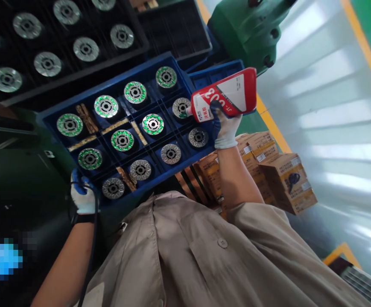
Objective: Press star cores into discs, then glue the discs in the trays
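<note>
My right hand, in a white glove with blue coating, is closed around a red glue bottle with a white label. The bottle is tilted on its side, its nozzle at a metal disc bearing a spot of green glue. Several discs in the blue tray carry a green glue ring, such as one disc near the middle. In the near row, bare discs show no green. My left hand, gloved alike, has its fingers curled at the tray's near left corner, beside a black cable.
Black trays with more metal discs lie beyond the blue tray. A green machine part stands at the far right. Cardboard boxes are stacked on the right, by a yellow floor line. Cardboard strips lie between some discs.
</note>
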`<action>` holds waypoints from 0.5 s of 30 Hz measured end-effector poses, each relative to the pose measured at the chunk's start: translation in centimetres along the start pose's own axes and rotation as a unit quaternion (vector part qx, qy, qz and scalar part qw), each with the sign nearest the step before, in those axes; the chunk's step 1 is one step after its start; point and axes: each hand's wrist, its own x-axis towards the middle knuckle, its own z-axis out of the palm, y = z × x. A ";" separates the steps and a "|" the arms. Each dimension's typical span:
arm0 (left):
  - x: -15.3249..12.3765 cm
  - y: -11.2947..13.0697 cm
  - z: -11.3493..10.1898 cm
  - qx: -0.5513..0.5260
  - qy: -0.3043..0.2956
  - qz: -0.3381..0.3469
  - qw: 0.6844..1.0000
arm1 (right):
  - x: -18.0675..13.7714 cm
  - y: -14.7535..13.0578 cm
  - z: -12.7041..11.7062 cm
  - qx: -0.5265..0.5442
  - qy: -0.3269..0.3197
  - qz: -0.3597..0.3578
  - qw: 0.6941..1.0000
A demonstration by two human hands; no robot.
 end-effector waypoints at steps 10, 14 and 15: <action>-0.2 -0.3 0.2 -0.020 0.021 0.003 1.000 | 0.4 0.6 0.8 -0.007 -0.008 -0.009 1.000; -0.4 -0.2 0.3 -0.025 0.017 0.003 1.000 | 0.7 1.3 1.7 -0.001 0.014 -0.023 1.000; -0.4 -0.2 0.3 -0.026 0.017 0.004 0.999 | 0.8 1.5 1.9 0.002 0.020 -0.026 0.999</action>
